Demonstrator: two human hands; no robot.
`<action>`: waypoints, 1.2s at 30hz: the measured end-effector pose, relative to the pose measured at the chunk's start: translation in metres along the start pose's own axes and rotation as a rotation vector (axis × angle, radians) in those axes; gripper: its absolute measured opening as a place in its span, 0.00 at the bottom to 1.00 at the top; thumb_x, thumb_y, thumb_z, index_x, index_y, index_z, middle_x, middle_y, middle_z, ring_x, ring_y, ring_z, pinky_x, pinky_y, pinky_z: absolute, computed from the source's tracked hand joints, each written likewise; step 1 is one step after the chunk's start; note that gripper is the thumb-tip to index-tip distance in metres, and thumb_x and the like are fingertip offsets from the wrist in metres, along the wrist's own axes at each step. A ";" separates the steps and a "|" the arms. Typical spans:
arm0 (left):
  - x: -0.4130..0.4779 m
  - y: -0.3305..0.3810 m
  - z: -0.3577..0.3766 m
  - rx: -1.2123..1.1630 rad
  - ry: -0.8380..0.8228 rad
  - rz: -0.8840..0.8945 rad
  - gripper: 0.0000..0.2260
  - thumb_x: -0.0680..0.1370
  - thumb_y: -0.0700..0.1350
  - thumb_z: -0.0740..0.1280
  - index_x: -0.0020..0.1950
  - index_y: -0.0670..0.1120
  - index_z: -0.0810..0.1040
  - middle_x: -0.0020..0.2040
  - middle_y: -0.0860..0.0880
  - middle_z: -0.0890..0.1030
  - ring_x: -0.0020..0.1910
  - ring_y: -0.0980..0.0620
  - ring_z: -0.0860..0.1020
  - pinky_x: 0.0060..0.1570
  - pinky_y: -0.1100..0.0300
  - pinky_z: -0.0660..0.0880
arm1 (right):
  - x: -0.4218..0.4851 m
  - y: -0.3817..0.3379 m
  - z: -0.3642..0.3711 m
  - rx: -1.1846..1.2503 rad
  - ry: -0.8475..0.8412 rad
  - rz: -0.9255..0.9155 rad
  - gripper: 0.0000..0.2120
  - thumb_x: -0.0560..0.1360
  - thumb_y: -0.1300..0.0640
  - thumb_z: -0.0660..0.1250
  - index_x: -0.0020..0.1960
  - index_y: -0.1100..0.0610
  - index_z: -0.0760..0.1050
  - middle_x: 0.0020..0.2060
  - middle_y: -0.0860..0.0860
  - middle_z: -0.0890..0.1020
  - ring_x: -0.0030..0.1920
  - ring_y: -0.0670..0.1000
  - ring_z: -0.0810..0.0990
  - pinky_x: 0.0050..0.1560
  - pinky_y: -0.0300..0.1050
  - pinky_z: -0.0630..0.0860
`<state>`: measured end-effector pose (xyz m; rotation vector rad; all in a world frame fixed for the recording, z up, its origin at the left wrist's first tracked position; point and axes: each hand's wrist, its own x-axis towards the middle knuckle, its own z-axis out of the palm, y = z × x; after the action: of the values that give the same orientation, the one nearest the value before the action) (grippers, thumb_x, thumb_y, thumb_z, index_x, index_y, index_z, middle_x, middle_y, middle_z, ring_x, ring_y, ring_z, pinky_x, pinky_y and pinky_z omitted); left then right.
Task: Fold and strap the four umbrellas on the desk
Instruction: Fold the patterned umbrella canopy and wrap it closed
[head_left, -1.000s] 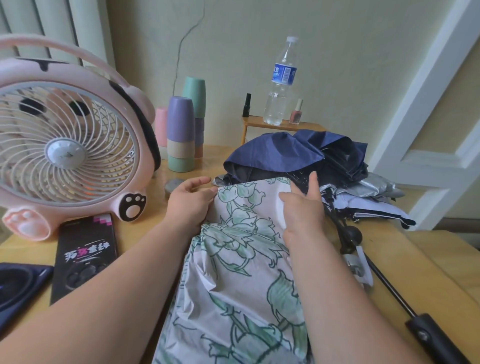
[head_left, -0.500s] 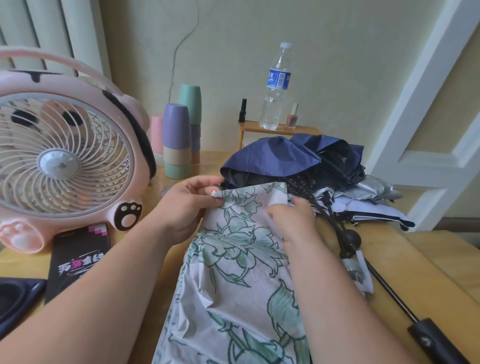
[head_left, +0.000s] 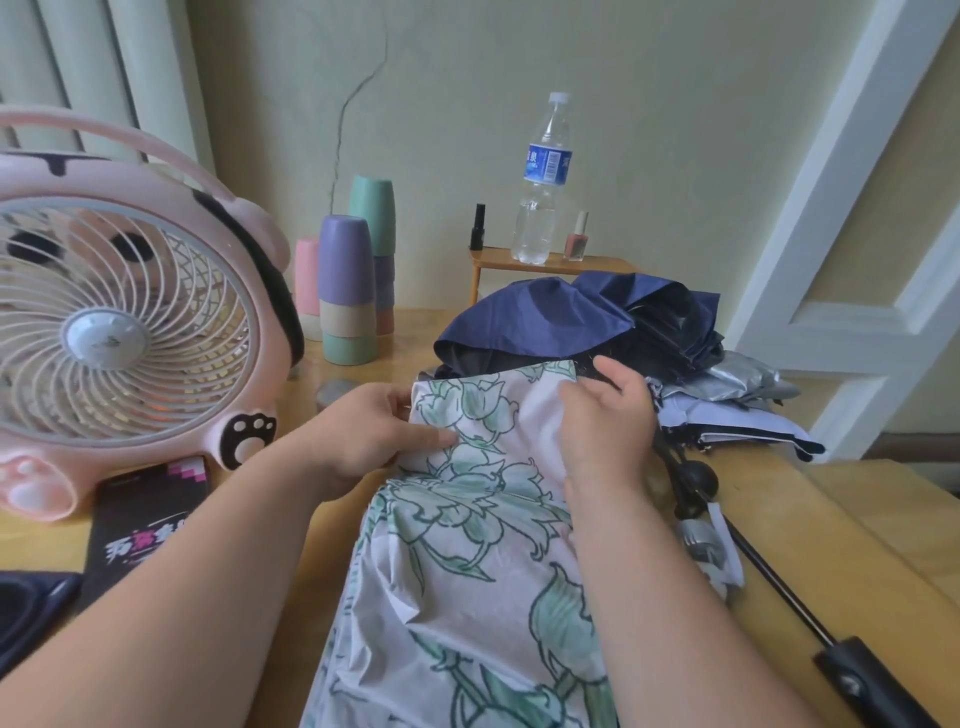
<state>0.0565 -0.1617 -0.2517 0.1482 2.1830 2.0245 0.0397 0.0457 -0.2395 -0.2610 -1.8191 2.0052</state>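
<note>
A white umbrella with green flower print (head_left: 467, 545) lies along the desk toward me, its canopy loose. My left hand (head_left: 374, 436) pinches its far left edge, thumb on top of the cloth. My right hand (head_left: 608, 421) grips a fold at the far right edge. Behind it a navy umbrella (head_left: 561, 322) lies crumpled. To the right lies a silver and pale umbrella (head_left: 737, 405). A thin black umbrella shaft (head_left: 769, 582) with a black handle (head_left: 872, 686) runs to the lower right.
A pink fan (head_left: 124, 322) stands at the left, with a black phone box (head_left: 145, 525) before it. Stacked pastel cups (head_left: 348, 291) stand behind. A small wooden shelf (head_left: 550, 262) carries a water bottle (head_left: 540, 176) and nail polish bottles. The wooden desk (head_left: 810, 530) ends at the right.
My left hand went from lying beside the floral cloth to pinching its edge. My right hand curled its straight fingers round a fold at the right edge.
</note>
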 end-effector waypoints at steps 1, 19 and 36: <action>-0.001 0.000 -0.001 0.045 0.005 -0.006 0.13 0.74 0.33 0.74 0.58 0.38 0.83 0.53 0.38 0.86 0.53 0.38 0.85 0.57 0.44 0.81 | 0.000 0.000 0.001 -0.010 -0.038 0.034 0.23 0.74 0.62 0.73 0.68 0.53 0.74 0.47 0.43 0.82 0.47 0.41 0.80 0.51 0.41 0.78; -0.054 0.000 0.003 0.648 0.201 0.002 0.10 0.71 0.54 0.80 0.45 0.51 0.86 0.42 0.56 0.87 0.44 0.55 0.85 0.51 0.56 0.81 | -0.003 -0.020 -0.014 -0.103 -0.195 -0.357 0.09 0.74 0.60 0.75 0.40 0.46 0.82 0.37 0.42 0.85 0.41 0.40 0.82 0.42 0.32 0.74; -0.070 0.002 0.002 0.156 0.058 0.327 0.13 0.67 0.40 0.83 0.36 0.48 0.78 0.38 0.46 0.83 0.38 0.48 0.81 0.47 0.49 0.78 | -0.032 -0.044 -0.084 -0.422 -0.605 -0.363 0.08 0.73 0.62 0.77 0.44 0.49 0.85 0.39 0.56 0.86 0.38 0.50 0.81 0.44 0.59 0.79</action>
<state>0.1256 -0.1723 -0.2459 0.5025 2.4916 2.0310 0.1105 0.1104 -0.2110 0.5847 -2.4294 1.5233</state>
